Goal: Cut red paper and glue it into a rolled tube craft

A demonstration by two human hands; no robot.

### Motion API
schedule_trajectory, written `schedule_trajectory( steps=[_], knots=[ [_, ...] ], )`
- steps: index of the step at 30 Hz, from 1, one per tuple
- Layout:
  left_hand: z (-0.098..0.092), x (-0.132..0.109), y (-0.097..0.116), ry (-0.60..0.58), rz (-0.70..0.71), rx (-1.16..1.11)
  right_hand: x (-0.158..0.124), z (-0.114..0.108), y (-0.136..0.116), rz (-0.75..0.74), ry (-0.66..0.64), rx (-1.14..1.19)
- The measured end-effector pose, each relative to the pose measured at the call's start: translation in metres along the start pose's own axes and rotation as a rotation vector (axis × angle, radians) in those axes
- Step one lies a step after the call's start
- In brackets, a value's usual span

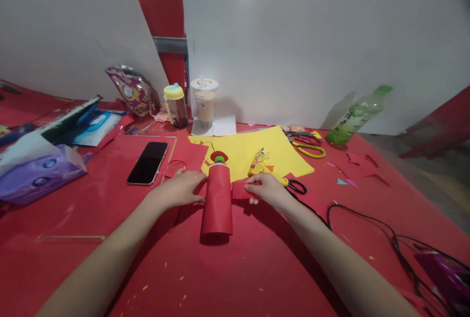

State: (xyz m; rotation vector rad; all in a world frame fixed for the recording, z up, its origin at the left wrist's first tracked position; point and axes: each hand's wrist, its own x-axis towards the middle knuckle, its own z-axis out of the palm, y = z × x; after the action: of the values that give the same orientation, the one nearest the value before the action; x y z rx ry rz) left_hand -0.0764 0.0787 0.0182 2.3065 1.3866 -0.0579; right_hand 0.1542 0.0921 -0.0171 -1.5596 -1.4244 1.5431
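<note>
A bottle wrapped in red paper [218, 202] lies or leans on the red table, its green cap [219, 159] at the far end with a red paper disc [219, 154] by it. My left hand [183, 188] is at the wrapped bottle's left side, thumb and forefinger apart, beside a small red paper flap [200, 189]. On the other side my right hand [267, 190] pinches a red paper piece [240, 190] that reaches the wrapping's right edge. Whether that piece is joined to the wrapping I cannot tell.
Beyond are yellow paper sheets [242, 143], yellow-handled scissors [310, 149], a lidded drink cup [204, 104] and a yellow-lidded bottle [176, 105]. A phone [148, 163] lies left; a green bottle [354, 120] leans right. A black cable [374, 220] crosses the right side.
</note>
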Motion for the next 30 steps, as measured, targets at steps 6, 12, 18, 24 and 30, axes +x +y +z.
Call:
schedule_trajectory(
  steps=[6,12,18,24,30],
  knots=[
    [-0.0006,-0.0011,0.0018,-0.004,0.003,-0.025,-0.0014,0.0015,-0.0005,0.006,0.005,0.034],
    [-0.0014,-0.0019,0.0035,-0.012,-0.002,-0.012,-0.0026,0.0037,-0.0022,0.012,-0.004,0.043],
    [-0.0020,-0.0020,0.0039,-0.025,-0.012,0.004,-0.0022,0.0042,-0.0024,0.015,-0.018,0.035],
    [0.0007,-0.0009,0.0027,-0.017,0.004,0.007,-0.0015,0.0060,-0.0026,0.026,-0.044,0.016],
    [0.0029,0.0012,0.0003,-0.003,0.002,0.004,0.0011,0.0075,-0.0026,0.032,-0.058,0.001]
  ],
)
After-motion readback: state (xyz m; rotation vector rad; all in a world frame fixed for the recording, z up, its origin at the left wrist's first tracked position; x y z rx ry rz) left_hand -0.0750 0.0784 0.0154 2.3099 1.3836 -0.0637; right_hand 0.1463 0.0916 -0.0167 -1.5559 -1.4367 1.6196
